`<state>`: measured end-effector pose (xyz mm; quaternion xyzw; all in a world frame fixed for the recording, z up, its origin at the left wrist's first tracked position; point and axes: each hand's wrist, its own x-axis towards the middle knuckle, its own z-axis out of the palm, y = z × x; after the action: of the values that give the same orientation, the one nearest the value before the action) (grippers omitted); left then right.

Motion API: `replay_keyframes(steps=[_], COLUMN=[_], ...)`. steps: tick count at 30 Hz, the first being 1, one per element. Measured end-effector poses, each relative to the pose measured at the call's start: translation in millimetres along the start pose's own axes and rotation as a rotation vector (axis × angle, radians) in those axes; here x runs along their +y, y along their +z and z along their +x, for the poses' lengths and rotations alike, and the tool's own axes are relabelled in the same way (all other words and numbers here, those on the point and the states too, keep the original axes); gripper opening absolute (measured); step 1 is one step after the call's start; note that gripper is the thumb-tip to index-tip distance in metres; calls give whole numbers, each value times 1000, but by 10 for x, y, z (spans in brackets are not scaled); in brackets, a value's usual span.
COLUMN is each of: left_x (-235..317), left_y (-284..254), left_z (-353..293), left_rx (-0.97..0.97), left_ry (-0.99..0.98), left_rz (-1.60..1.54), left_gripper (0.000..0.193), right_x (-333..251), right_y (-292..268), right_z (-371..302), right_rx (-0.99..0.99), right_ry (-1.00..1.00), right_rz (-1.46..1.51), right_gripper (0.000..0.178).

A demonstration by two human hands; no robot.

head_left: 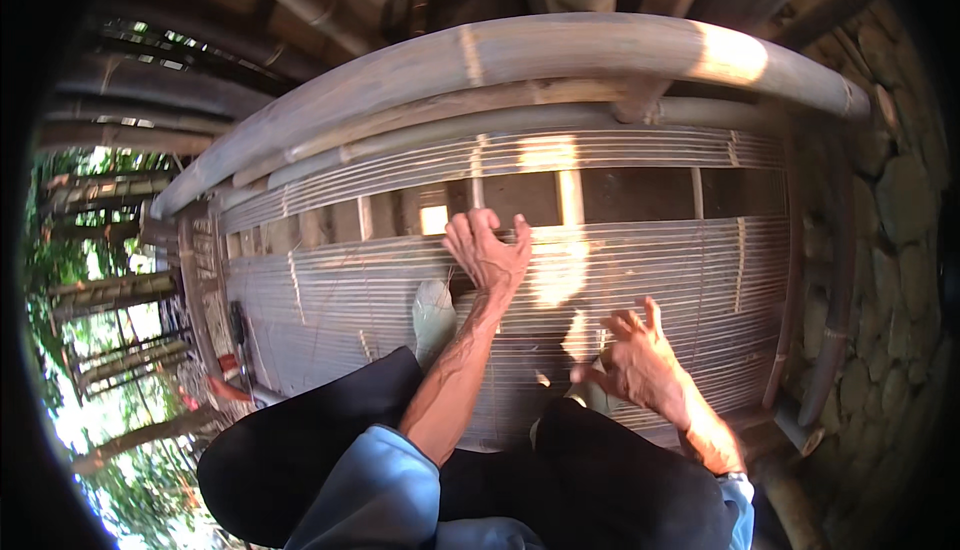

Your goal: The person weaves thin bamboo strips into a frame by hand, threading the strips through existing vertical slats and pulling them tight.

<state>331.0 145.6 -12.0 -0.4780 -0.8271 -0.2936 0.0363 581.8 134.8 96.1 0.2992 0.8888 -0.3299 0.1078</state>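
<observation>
My left hand is at the near edge of a long gap in a floor of thin bamboo slats. Its fingers are bent and the thumb stands apart; I see nothing held, though the fingertips are partly hidden and may touch the edge slat. Lower and to the right, my right hand hovers over or rests on the slats, fingers curved and spread, nothing visible in them. Across the gap lies a narrower band of slats. A pale shoe or foot covering is beside my left forearm.
A thick bamboo pole runs across the far side. Crosspieces span the gap. A dark-handled tool lies at the left edge. Stonework stands on the right; bamboo rails and greenery are on the left.
</observation>
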Motion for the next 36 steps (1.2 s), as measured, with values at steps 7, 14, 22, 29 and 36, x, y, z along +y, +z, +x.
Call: replay_keyframes(steps=[7,14,22,29,36], left_x=[-510,-829,-670,-576,-1371], left_y=[-561,-1138,-2263,-2621,-2897], left_z=[-284,581,1431,1025,-178], left_rx=[-172,-978,-1367,-1241,-939], left_ry=[-192,-417,-75,-222,-485], left_rz=[224,95,-61,-1078,-1327], left_gripper=[47,35,43,36,51], right_x=[226,317,454,466,191], right_y=[-123,15,140,175,83], right_z=[1683,2402,2436,2369,2239], right_rx=[396,-96,-190,-179,-51], right_ry=[-216,-21,-10,67,123], right_rz=[330,382,489,468,436], right_gripper=[28,41,46,41,32])
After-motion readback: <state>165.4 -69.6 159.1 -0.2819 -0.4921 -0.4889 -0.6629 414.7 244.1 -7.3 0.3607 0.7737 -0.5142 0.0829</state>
